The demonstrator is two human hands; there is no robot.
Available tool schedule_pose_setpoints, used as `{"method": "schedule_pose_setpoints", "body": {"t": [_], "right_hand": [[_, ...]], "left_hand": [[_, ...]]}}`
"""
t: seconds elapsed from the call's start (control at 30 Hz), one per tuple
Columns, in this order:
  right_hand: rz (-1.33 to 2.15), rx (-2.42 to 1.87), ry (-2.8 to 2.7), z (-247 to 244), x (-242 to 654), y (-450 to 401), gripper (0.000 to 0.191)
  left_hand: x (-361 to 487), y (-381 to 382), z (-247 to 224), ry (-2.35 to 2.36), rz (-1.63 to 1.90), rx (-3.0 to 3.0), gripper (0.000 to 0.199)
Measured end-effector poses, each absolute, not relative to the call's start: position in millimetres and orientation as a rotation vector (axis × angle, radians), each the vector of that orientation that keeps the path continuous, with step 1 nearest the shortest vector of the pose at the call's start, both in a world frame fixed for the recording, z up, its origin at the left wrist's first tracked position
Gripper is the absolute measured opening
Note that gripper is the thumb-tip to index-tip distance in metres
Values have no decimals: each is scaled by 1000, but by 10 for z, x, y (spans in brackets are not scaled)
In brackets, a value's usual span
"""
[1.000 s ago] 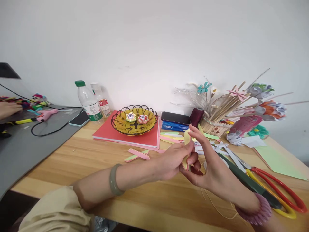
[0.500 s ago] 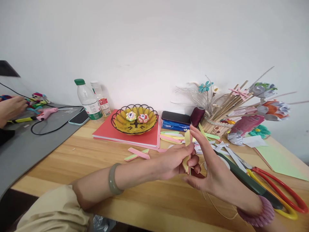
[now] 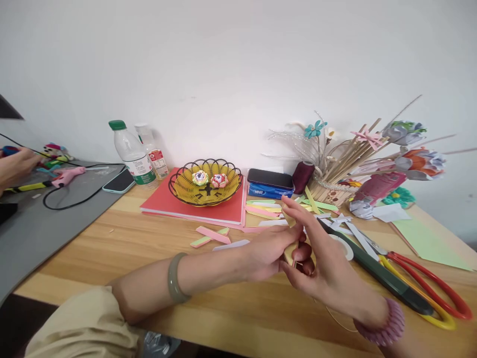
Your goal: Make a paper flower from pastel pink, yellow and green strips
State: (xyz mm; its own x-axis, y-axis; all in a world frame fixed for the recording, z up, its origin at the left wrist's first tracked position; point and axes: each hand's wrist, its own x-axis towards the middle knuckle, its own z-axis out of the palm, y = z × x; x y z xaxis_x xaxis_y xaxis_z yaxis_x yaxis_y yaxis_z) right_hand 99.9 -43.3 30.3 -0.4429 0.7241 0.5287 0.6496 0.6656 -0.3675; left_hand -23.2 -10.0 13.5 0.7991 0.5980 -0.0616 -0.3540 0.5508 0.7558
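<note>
Pinching a yellow paper strip [image 3: 289,255] is the left hand [image 3: 268,252]; half-open around it, the right hand [image 3: 328,261], grip unclear. Far blue packet [image 3: 270,191]: illegible white lettering [image 3: 257,192].

We look out from a single camera worn on the person's head, facing forward and tipped down over the table [image 3: 93,258]. We sit close above its near edge, with the left hand [image 3: 266,251] and right hand [image 3: 330,266] within near reach. Straight ahead, we face the far wall [image 3: 223,74]. Our wide view runs from the mat [image 3: 84,199] at left to the green sheet [image 3: 434,243] at right.
</note>
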Motion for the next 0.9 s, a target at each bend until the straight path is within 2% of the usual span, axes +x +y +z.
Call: {"method": "schedule_pose_setpoints", "body": {"t": [0.1, 0.13, 0.23, 0.3, 0.5, 0.9], "right_hand": [[91, -1073, -2154, 297, 1018, -434, 81], [4, -1073, -2086, 295, 1021, -441, 79], [-306, -1015, -1880, 278, 1000, -487, 45], [-410, -970, -1897, 259, 965, -528, 30], [-355, -987, -2003, 201, 905, -572, 23], [-124, -1027, -1874, 116, 895, -583, 20]], "left_hand": [[-264, -90, 199, 324, 687, 731, 44], [-274, -85, 224, 322, 745, 698, 42], [-289, -70, 277, 343, 895, 634, 37], [-289, -66, 288, 372, 939, 626, 37], [-287, -85, 275, 375, 990, 682, 42], [-251, -148, 305, 382, 1049, 538, 31]]}}
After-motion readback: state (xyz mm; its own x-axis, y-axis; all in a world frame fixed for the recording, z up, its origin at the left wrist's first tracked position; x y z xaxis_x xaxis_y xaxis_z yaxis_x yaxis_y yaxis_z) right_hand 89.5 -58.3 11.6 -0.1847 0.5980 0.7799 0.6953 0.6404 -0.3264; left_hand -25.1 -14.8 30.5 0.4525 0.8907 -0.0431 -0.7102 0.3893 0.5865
